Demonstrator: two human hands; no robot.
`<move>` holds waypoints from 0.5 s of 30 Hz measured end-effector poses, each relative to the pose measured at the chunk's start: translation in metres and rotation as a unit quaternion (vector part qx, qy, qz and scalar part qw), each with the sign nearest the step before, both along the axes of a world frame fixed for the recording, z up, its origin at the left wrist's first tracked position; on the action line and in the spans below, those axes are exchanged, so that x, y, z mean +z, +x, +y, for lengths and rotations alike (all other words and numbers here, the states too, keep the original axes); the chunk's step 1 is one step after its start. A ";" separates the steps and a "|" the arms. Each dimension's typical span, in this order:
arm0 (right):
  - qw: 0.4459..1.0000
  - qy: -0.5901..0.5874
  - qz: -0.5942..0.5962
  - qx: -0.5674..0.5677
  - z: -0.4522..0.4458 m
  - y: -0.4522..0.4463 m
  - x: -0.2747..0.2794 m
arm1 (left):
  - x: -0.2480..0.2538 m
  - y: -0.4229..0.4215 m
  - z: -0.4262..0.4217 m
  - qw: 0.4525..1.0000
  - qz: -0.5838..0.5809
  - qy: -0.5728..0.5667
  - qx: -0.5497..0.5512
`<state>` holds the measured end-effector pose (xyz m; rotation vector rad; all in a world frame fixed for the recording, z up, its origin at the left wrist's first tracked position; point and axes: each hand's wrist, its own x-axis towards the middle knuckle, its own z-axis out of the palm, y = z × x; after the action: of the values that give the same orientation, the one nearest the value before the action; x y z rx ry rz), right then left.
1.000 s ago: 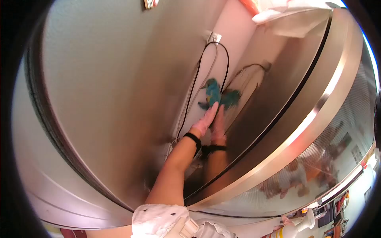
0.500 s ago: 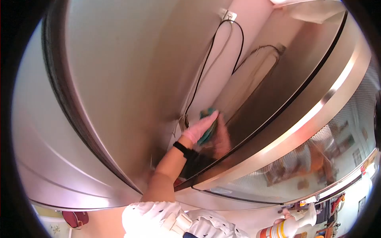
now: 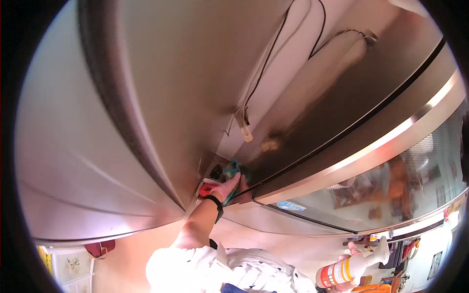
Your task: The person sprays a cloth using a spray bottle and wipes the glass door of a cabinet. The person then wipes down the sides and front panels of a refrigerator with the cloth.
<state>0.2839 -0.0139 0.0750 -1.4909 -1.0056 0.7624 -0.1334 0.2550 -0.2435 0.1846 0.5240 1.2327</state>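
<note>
My left hand (image 3: 227, 188), with a black band on the wrist, reaches into the narrow gap between two appliances. It is closed on a green-blue cloth (image 3: 231, 169), which lies against the glossy dark side panel (image 3: 293, 146) at the right, low in the gap. A red object (image 3: 207, 189) sits just beside that hand, its kind unclear. At the lower right, my right hand (image 3: 355, 250) grips a white spray bottle (image 3: 340, 271) with an orange and red label; its fingers wrap around the bottle's body.
A brushed metal panel (image 3: 161, 83) walls the gap on the left. Cords (image 3: 266, 66) hang down the back wall, with a pale plug-like piece (image 3: 247, 133) below. Farther right is a perforated glass door (image 3: 381, 190). A dark red bag (image 3: 101, 248) is at the lower left.
My left hand has moved the cloth down the gap and toward me, to beside the red object. The view has shifted. My right hand still grips the spray bottle.
</note>
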 end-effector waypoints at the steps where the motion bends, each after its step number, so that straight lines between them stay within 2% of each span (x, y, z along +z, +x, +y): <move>1: 1.000 -0.013 -0.003 -0.013 0.000 0.000 0.003 | -0.018 -0.002 -0.005 0.976 -0.189 -0.096 0.058; 2: 0.999 -0.032 -0.006 -0.026 0.000 -0.001 0.006 | -0.035 -0.004 -0.004 0.904 -0.370 -0.181 0.113; 3: 0.997 -0.059 -0.007 -0.045 -0.003 -0.002 0.009 | -0.028 -0.005 0.001 0.915 -0.349 -0.169 0.117; 4: 0.993 -0.098 -0.004 -0.067 -0.006 -0.005 0.013 | -0.019 -0.003 0.012 0.995 -0.072 -0.056 0.046; 5: 0.984 -0.151 0.003 -0.089 -0.008 -0.006 0.015 | -0.003 -0.003 0.020 0.953 0.294 0.068 -0.020; 6: 0.969 -0.221 0.020 -0.113 -0.011 -0.004 0.014 | 0.006 -0.003 0.036 0.909 0.398 0.116 -0.035; 8: 0.928 -0.333 0.067 -0.152 -0.014 -0.002 0.000 | 0.022 -0.001 0.064 0.885 0.444 0.127 -0.062; 10: 0.915 -0.338 0.120 -0.187 -0.012 0.019 -0.035 | 0.008 -0.003 0.078 0.877 0.456 0.125 -0.088; 13: 0.934 -0.298 0.091 -0.175 -0.022 0.022 -0.071 | -0.035 -0.005 0.046 0.853 0.484 0.135 -0.142; 15: 0.946 -0.266 0.071 -0.172 -0.031 0.015 -0.085 | -0.039 -0.007 0.014 0.852 0.479 0.137 -0.158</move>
<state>0.2985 -0.0447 -0.0098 -1.9752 -0.4184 0.9102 -0.1406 0.2690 -0.2829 1.1273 1.1210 0.8140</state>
